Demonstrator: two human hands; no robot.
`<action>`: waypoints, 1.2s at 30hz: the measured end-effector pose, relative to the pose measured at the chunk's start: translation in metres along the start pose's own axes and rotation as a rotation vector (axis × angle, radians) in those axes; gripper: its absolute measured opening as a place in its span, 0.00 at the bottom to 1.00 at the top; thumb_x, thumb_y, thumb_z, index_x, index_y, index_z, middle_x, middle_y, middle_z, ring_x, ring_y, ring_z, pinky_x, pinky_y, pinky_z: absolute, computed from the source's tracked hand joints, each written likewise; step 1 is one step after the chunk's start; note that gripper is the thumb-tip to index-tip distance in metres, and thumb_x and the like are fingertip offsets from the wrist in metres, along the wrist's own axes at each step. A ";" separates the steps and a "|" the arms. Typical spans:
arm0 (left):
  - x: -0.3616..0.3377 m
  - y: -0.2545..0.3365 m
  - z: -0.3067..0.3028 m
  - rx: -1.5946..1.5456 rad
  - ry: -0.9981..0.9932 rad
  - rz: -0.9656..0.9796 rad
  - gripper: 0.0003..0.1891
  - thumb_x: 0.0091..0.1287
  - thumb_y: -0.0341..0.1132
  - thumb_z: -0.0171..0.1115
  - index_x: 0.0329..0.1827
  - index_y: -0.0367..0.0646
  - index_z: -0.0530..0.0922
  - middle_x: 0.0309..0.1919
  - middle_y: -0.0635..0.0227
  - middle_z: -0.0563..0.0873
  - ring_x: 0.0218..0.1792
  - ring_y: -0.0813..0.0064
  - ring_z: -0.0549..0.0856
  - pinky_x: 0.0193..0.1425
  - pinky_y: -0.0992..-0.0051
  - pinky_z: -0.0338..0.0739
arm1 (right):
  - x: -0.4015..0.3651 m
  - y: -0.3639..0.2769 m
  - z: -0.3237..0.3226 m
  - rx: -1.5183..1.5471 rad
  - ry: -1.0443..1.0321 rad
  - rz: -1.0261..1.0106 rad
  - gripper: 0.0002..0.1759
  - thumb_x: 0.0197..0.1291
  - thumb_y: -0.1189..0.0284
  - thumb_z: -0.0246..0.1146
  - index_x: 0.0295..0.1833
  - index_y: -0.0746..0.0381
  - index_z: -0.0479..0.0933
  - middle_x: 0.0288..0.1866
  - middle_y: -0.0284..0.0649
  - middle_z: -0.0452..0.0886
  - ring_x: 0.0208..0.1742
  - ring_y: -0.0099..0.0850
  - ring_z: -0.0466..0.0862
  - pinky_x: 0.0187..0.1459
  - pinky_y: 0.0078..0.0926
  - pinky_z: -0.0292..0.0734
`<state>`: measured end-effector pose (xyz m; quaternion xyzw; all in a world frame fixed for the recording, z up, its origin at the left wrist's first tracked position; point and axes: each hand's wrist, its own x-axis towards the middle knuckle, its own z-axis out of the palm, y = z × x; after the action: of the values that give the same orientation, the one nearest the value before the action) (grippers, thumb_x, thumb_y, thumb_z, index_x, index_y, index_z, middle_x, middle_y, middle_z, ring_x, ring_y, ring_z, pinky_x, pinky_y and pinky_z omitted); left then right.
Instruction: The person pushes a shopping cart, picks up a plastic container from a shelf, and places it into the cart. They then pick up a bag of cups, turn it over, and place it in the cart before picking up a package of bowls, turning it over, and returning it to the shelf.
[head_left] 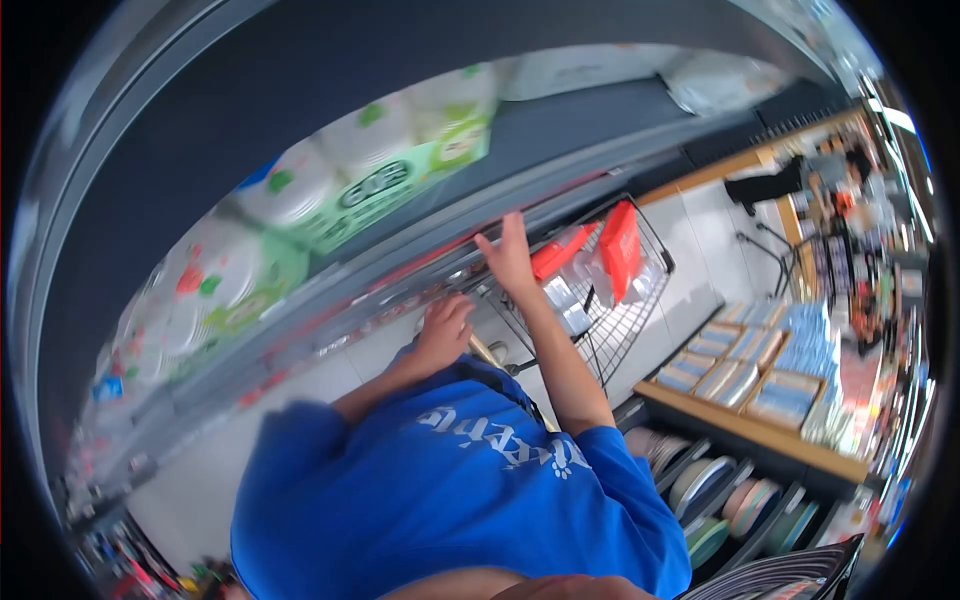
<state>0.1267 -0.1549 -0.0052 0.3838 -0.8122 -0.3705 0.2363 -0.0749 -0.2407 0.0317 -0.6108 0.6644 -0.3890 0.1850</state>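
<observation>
My right hand (510,258) reaches up to the shelf's front rail, its thumb and a finger spread apart and nothing visible between them. Lower and to the left, my left hand (445,332) is held in front of my body with its fingers curled in. What those fingers hold, if anything, is hidden. Packs of toilet rolls (375,155) in green and clear wrapping stand on the dark shelf (560,140) above both hands. Beside my right forearm is a black wire shopping cart (625,345) with red packages (620,250) and clear-wrapped goods inside.
To the right, a wooden-edged display (755,435) bears stacked blue and white packages. Under it are bowls or plates in slots (700,485). Farther off, a person in dark trousers (765,187) is near another cart (780,250). Pale tiled floor (700,225) runs between.
</observation>
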 end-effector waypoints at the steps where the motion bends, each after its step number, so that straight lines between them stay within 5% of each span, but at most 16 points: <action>1: 0.001 -0.010 0.019 0.018 -0.066 0.043 0.19 0.65 0.36 0.63 0.59 0.44 0.80 0.63 0.58 0.77 0.70 0.56 0.72 0.74 0.49 0.59 | -0.011 0.002 -0.006 -0.051 0.074 -0.011 0.36 0.58 0.75 0.70 0.70 0.68 0.63 0.69 0.62 0.67 0.70 0.59 0.68 0.72 0.46 0.64; 4: 0.005 -0.007 0.038 0.220 -0.222 0.151 0.21 0.64 0.37 0.63 0.61 0.44 0.80 0.65 0.59 0.77 0.70 0.57 0.72 0.75 0.43 0.54 | -0.069 0.043 -0.021 -0.135 0.237 0.176 0.36 0.63 0.70 0.68 0.73 0.67 0.62 0.70 0.62 0.68 0.71 0.59 0.68 0.72 0.46 0.64; 6: 0.006 -0.010 0.047 0.293 -0.267 0.159 0.16 0.64 0.38 0.62 0.53 0.46 0.84 0.59 0.64 0.82 0.69 0.60 0.73 0.76 0.42 0.52 | -0.129 0.094 -0.031 -0.172 0.279 0.406 0.34 0.65 0.67 0.66 0.72 0.68 0.63 0.68 0.62 0.71 0.70 0.58 0.71 0.70 0.47 0.67; 8: 0.007 -0.012 0.053 0.361 -0.282 0.170 0.12 0.63 0.37 0.62 0.47 0.47 0.86 0.54 0.67 0.85 0.68 0.61 0.74 0.76 0.45 0.52 | -0.205 0.141 -0.053 -0.199 0.133 0.739 0.30 0.69 0.61 0.63 0.68 0.70 0.68 0.60 0.61 0.77 0.62 0.56 0.77 0.64 0.45 0.72; 10: 0.010 -0.007 0.057 0.376 -0.223 0.164 0.09 0.63 0.38 0.62 0.40 0.49 0.87 0.48 0.73 0.87 0.64 0.66 0.77 0.75 0.47 0.54 | -0.315 0.232 -0.054 -0.266 -0.036 0.856 0.29 0.67 0.58 0.65 0.63 0.69 0.74 0.46 0.61 0.84 0.49 0.58 0.84 0.52 0.49 0.79; 12: 0.015 -0.002 0.062 0.391 -0.230 0.121 0.09 0.62 0.39 0.62 0.40 0.50 0.87 0.47 0.73 0.87 0.63 0.67 0.78 0.74 0.47 0.55 | -0.349 0.222 -0.098 -0.241 -0.324 1.190 0.27 0.63 0.59 0.67 0.60 0.67 0.77 0.48 0.59 0.85 0.49 0.55 0.86 0.52 0.47 0.80; 15: 0.029 0.014 0.067 0.473 -0.223 0.035 0.09 0.62 0.39 0.62 0.40 0.51 0.87 0.48 0.73 0.88 0.57 0.67 0.80 0.72 0.53 0.59 | -0.384 0.225 -0.107 -0.098 0.237 1.242 0.24 0.60 0.59 0.67 0.56 0.65 0.81 0.48 0.55 0.87 0.50 0.50 0.87 0.53 0.43 0.81; 22: 0.031 0.023 0.089 0.585 -0.256 -0.035 0.06 0.62 0.37 0.63 0.38 0.49 0.85 0.43 0.67 0.86 0.50 0.63 0.81 0.68 0.57 0.63 | -0.379 0.258 -0.098 -0.038 0.108 1.337 0.23 0.59 0.61 0.66 0.55 0.65 0.81 0.49 0.53 0.87 0.52 0.48 0.87 0.57 0.43 0.79; 28: 0.028 0.013 0.096 0.651 -0.174 -0.010 0.05 0.61 0.36 0.62 0.36 0.50 0.85 0.38 0.71 0.87 0.47 0.66 0.82 0.67 0.59 0.65 | -0.377 0.342 -0.071 -0.206 0.139 1.087 0.31 0.64 0.55 0.66 0.62 0.68 0.73 0.56 0.60 0.79 0.56 0.60 0.80 0.59 0.53 0.76; 32: 0.036 0.013 0.093 0.637 -0.189 -0.027 0.04 0.60 0.35 0.62 0.33 0.50 0.84 0.35 0.71 0.86 0.45 0.66 0.82 0.64 0.61 0.66 | -0.355 0.410 -0.070 0.224 0.399 1.352 0.36 0.67 0.51 0.64 0.64 0.74 0.72 0.59 0.65 0.80 0.62 0.55 0.80 0.63 0.44 0.74; 34: 0.044 0.021 0.090 0.625 -0.197 -0.026 0.03 0.59 0.34 0.62 0.32 0.49 0.83 0.34 0.70 0.85 0.44 0.65 0.82 0.62 0.61 0.67 | -0.354 0.468 -0.044 0.165 0.572 1.260 0.32 0.70 0.50 0.60 0.58 0.72 0.73 0.43 0.52 0.83 0.47 0.42 0.83 0.48 0.41 0.80; 36: 0.048 0.014 0.089 0.635 -0.172 -0.002 0.02 0.58 0.34 0.63 0.30 0.49 0.83 0.33 0.69 0.85 0.42 0.63 0.81 0.60 0.60 0.68 | -0.337 0.513 -0.042 0.294 0.569 1.320 0.30 0.70 0.49 0.59 0.57 0.68 0.73 0.39 0.44 0.81 0.43 0.34 0.82 0.42 0.37 0.80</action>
<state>0.0320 -0.1499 -0.0439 0.4065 -0.9037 -0.1301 0.0351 -0.3852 0.0685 -0.4000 0.0724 0.8572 -0.4253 0.2811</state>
